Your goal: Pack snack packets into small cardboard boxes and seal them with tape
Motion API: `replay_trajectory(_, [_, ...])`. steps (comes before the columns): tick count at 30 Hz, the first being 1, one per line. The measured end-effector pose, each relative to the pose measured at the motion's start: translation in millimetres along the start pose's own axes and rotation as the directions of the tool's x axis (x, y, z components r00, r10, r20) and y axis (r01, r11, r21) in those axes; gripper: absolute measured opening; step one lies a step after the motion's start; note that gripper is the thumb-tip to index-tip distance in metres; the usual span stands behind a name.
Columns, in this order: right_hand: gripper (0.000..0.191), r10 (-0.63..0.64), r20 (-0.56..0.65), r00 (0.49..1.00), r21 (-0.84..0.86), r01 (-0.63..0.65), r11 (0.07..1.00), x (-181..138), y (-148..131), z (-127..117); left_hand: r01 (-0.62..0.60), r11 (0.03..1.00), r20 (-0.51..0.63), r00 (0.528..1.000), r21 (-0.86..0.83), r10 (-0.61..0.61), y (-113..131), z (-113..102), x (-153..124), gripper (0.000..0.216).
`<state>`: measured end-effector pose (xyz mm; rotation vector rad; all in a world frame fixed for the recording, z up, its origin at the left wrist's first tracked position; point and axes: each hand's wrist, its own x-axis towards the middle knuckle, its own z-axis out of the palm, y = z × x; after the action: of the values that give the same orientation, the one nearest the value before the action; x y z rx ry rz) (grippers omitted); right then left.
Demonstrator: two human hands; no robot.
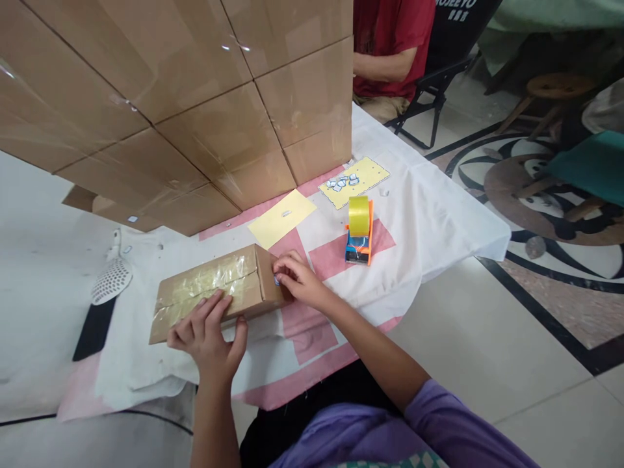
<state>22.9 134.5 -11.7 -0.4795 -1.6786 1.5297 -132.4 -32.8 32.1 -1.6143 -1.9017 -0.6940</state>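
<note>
A taped cardboard box (205, 286) lies on the cloth-covered table in front of me. My left hand (207, 331) rests on its top and near side, fingers spread. At the box's right end, my right hand (297, 279) has its fingers bent and pressed together around a small blue-and-white sticker (277, 279), partly hidden by the fingertips. Beyond the box lies a pale yellow sheet (283, 218) with a small mark on it. Farther right, a second yellow sheet (375, 174) carries several small white-and-blue stickers (342, 182). An orange-and-blue tape dispenser (359, 231) with yellow tape stands nearby.
A wall of stacked cardboard boxes (195, 97) blocks the back of the table. A white perforated ladle (112, 279) lies at the left. Someone in a red shirt (397, 39) sits on a black folding chair (439, 71) behind. A wooden stool (558, 88) stands far right.
</note>
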Motion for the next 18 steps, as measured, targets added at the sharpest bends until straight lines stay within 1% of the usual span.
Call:
replay_trajectory(2, [0.008,-0.004,-0.012,1.0,0.0,0.004,1.0,0.2,0.5,0.1,0.016,1.0,0.001,1.0,0.002,-0.016,-0.9,1.2,-1.1,0.043])
replay_trajectory(5, [0.006,-0.023,0.005,1.0,-0.012,0.023,1.0,1.5,0.1,-0.5,0.03,1.0,0.006,1.0,-0.003,-0.03,-1.2,2.0,-2.0,0.043])
replay_trajectory(10, [0.011,-0.107,0.038,0.994,-0.044,0.109,0.993,-4.1,-4.1,-1.1,0.018,1.0,0.003,1.0,-0.004,-0.018,0.1,0.9,-0.8,0.042])
replay_trajectory(12, [0.01,-0.078,0.021,0.997,-0.034,0.079,0.996,-10.5,-5.0,-2.6,0.014,1.0,-0.003,1.0,0.0,-0.014,0.5,0.4,-0.1,0.041])
replay_trajectory(15, [0.006,0.027,-0.082,0.996,0.0,-0.027,1.0,-16.1,-7.2,-11.5,0.004,1.0,-0.017,1.0,-0.009,-0.004,0.5,0.4,0.7,0.043])
replay_trajectory(17, [0.013,0.05,-0.137,0.989,-0.039,-0.056,0.998,-9.0,-11.0,-23.3,-0.006,1.0,-0.023,1.0,-0.007,0.005,0.0,0.9,0.7,0.044])
replay_trajectory(18, [0.017,0.043,-0.14,0.989,-0.099,-0.057,0.993,-0.4,-13.5,-30.4,-0.007,1.0,-0.025,1.0,-0.004,0.007,-0.2,1.4,0.6,0.044])
